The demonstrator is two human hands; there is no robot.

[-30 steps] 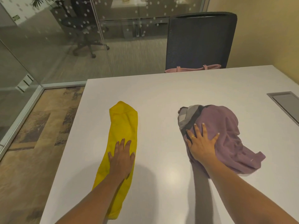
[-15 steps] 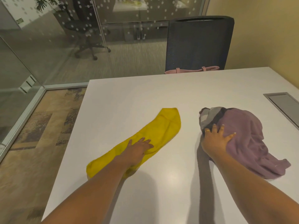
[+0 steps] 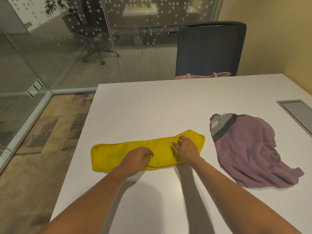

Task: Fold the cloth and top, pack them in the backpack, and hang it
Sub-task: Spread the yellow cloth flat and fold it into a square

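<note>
Two fabrics out, one being handled

Big white table [image 3: 168, 107] sits under the long yellow microfibre cloth [image 3: 111, 154]. Crumpled mauve knit top [image 3: 244, 149] lies right of it, apart. Left hand [image 3: 136, 157] grips its middle, fingers curled; right hand [image 3: 187, 151] rests on it, relaxed.

Table [image 3: 168, 107]: cloth [image 3: 111, 154] near ctr, top [image 3: 244, 149] just R of it; chair [image 3: 211, 48] behind.

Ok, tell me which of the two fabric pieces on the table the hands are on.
The yellow cloth, stretched sideways across the table: the left hand and right hand are both on it. The purple top lies crumpled to its right, untouched.
</note>
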